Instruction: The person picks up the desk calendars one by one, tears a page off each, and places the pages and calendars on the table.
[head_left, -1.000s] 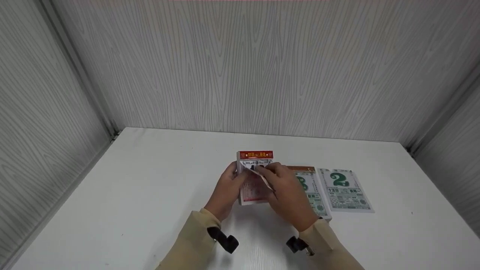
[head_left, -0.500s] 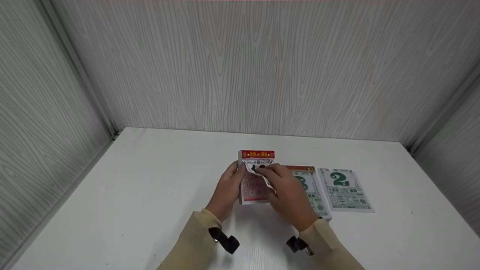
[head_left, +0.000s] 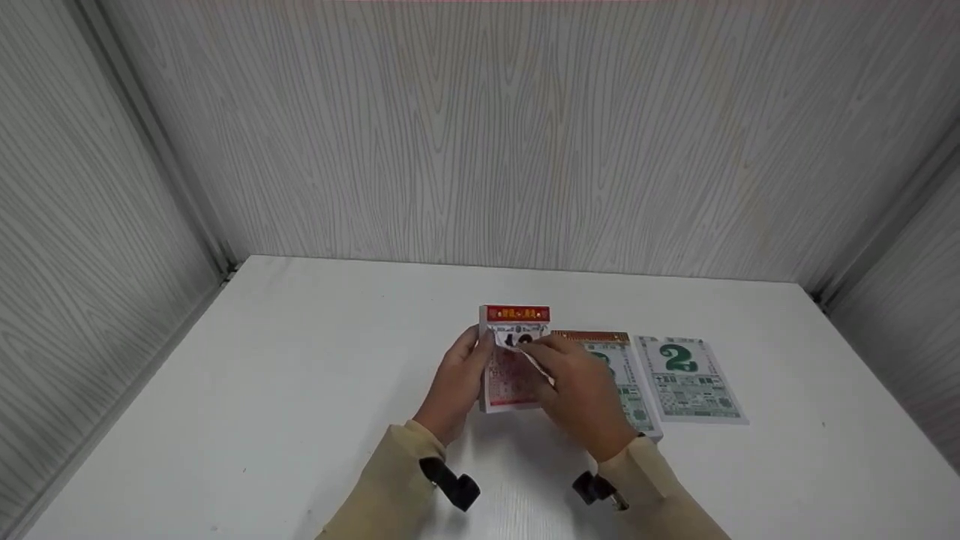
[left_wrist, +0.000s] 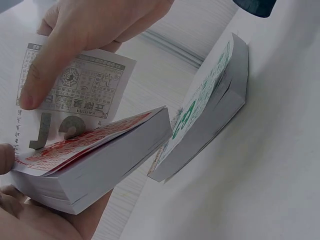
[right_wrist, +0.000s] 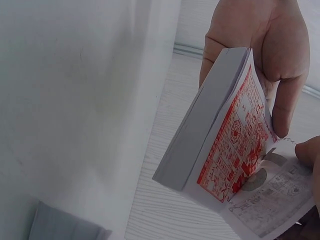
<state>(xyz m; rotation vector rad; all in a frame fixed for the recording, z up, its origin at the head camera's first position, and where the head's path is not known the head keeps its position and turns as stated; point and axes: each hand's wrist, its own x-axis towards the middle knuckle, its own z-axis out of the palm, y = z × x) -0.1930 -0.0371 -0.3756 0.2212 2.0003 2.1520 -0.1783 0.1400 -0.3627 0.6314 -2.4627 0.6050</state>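
Note:
A thick tear-off calendar [head_left: 511,386] with a red header strip is held up over the table, tilted. My left hand [head_left: 454,379] grips its left side, thumb on the front near the top. Between thumb and fingers, my right hand [head_left: 581,394] pinches the top sheet [head_left: 513,339], which bears black digits and is bent up from the block. Seen from the left wrist, the back of that sheet [left_wrist: 97,87] stands raised, its print showing through. Underneath lies a red-printed page [right_wrist: 240,142], visible in the right wrist view.
Right of my hands, a second calendar block [head_left: 634,397] with green print and a brown-red header lies partly under my right hand. Beside it is another green-printed pad [head_left: 690,382] showing a 2. A wood-grain panel [head_left: 480,135] rises behind the white table [head_left: 300,375].
The held calendar has shifted slightly to the right and a little downward with my left hand. The raised sheet's bend has changed shape, while my right hand keeps its pinch.

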